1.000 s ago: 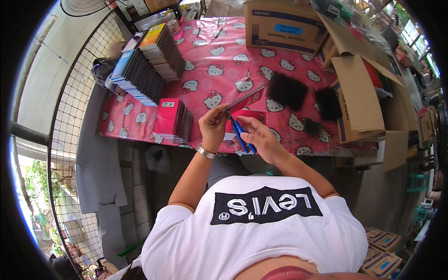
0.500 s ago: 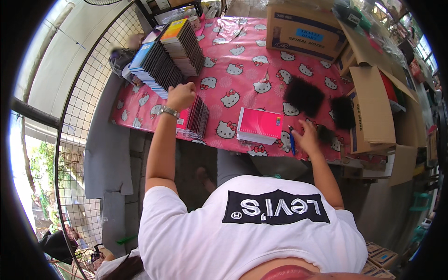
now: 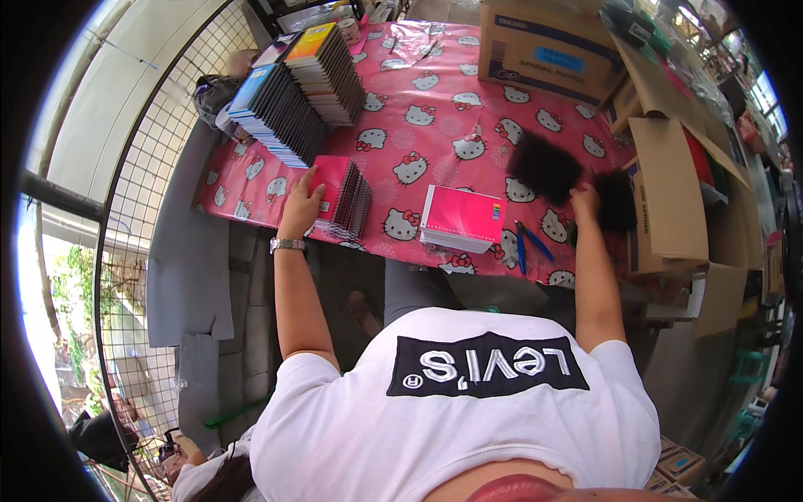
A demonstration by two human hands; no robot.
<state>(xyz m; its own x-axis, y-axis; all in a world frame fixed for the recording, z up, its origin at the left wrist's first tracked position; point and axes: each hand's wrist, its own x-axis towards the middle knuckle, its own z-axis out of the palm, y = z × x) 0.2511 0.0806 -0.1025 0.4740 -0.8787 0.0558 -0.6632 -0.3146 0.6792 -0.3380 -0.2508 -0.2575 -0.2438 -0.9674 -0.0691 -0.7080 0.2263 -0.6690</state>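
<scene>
Left hand (image 3: 303,203) — fingers extended, grip unclosed — rests against the left edge of the pink spiral-bound notebook stack (image 3: 343,197) on the pink-covered desk (image 3: 442,155). Right hand (image 3: 585,201) — closure not determinable — is nearer the black bristly blocks (image 3: 545,169): one forward-left, one immediately right.

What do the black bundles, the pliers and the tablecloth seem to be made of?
Black bundles: matte, perhaps plastic or coated wire, since their edges look fuzzy; too dark to settle.
Pliers: smooth blue grips suggest plastic or rubber; the dark, slim tips suggest metal.
Tablecloth: probably glossy plastic sheeting, from its shiny highlights and creases.
</scene>
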